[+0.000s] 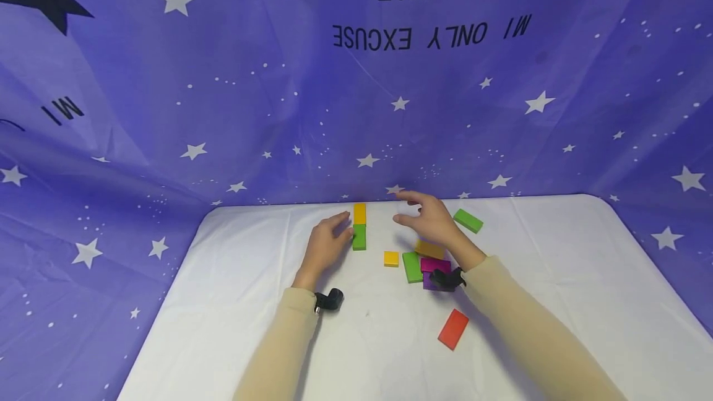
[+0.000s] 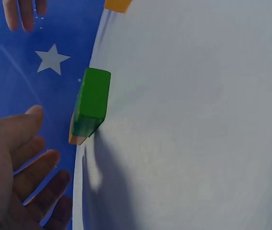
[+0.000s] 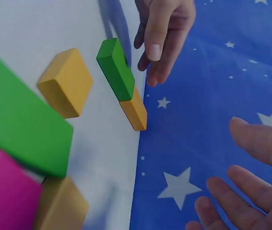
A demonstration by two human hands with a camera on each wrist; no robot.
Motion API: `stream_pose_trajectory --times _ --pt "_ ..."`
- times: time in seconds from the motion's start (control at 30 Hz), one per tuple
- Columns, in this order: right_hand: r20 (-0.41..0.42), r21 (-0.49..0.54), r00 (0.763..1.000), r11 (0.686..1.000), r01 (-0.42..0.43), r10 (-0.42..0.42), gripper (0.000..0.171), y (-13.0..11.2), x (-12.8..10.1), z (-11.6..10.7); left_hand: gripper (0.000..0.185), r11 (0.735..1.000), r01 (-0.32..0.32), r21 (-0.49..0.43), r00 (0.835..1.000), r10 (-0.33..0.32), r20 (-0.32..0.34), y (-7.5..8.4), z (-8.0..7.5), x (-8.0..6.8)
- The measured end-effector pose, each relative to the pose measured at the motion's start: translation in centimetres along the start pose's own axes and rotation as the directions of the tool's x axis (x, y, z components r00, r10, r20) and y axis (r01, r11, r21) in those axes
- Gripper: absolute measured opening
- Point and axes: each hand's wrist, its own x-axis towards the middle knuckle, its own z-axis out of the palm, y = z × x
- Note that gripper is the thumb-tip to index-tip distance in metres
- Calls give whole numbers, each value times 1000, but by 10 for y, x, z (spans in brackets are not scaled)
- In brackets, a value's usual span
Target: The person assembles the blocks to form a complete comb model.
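Note:
A green block (image 1: 359,237) lies end to end with a yellow block (image 1: 359,213) near the table's far edge. My left hand (image 1: 342,228) is open just left of the green block (image 2: 92,100), fingers relaxed and holding nothing; the right wrist view shows those fingers (image 3: 162,38) close beside the green block (image 3: 116,67) and the yellow block (image 3: 135,111). Over to the right, my right hand (image 1: 409,209) hovers open and empty above the table. It is between that pair and another green block (image 1: 468,220).
A small yellow block (image 1: 391,258), a green one (image 1: 412,267), an orange-yellow one (image 1: 430,248), a magenta one (image 1: 436,265) and a purple one (image 1: 431,283) cluster near my right wrist. A red block (image 1: 453,328) lies nearer me. White cloth (image 1: 557,277) covers the table; a starry blue backdrop (image 1: 278,110) rises behind.

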Motion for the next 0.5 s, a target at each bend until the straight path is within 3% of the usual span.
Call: stream_pose_trajectory --times 0.23,0.5 --pt "7 -67 1000 998 5 -5 52 4 -28 -12 47 995 -66 76 995 60 86 -2 -1 8" --pt "-5 -126 999 992 32 -33 47 28 -53 -13 50 980 -149 135 980 127 155 -4 -2 14"
